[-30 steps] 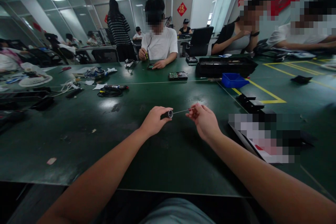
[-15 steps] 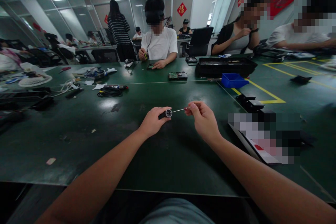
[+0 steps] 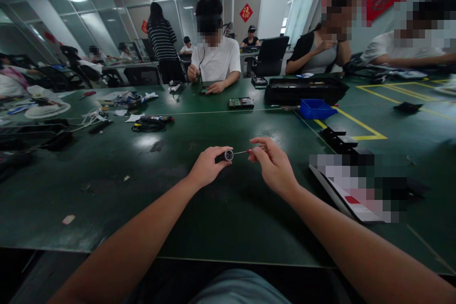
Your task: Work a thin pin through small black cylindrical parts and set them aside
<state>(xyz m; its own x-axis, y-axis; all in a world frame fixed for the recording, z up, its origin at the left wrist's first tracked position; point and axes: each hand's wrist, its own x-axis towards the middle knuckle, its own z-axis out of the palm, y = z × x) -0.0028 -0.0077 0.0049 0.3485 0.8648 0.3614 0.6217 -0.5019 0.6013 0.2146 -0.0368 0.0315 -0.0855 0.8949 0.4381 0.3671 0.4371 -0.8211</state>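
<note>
Over the near half of the green desk (image 3: pixel 221 228), both hands are raised and each is occupied. The left hand (image 3: pixel 207 166) grasps a dark cylindrical piece (image 3: pixel 223 156) between thumb and fingers, its pale-rimmed round end turned toward the right. The right hand (image 3: pixel 278 167) pinches the red end of a thin metal tool (image 3: pixel 240 153) between thumb and fingertips, with the index finger extended above it. The tool's shaft runs almost level across the gap between the hands, and its far tip meets the cylinder's open end; whether it sits inside or only touches there, I cannot tell. The piece and the tool are thus both held up in front of the wearer, clear of the surface. Farther across, to the left, lies a coil of black cable (image 3: pixel 151 125), and straight ahead a flat device with a circuit board (image 3: pixel 241 103). Right of that stand a long black tray (image 3: pixel 306 90) and, just in front of it, a blue bin (image 3: pixel 317 109). Black parts (image 3: pixel 342 141) lie nearer on the right, beside a partly blurred sheet (image 3: pixel 366 211). Opposite sits a co-worker in a white shirt (image 3: pixel 219 59), bent over a small item.
</note>
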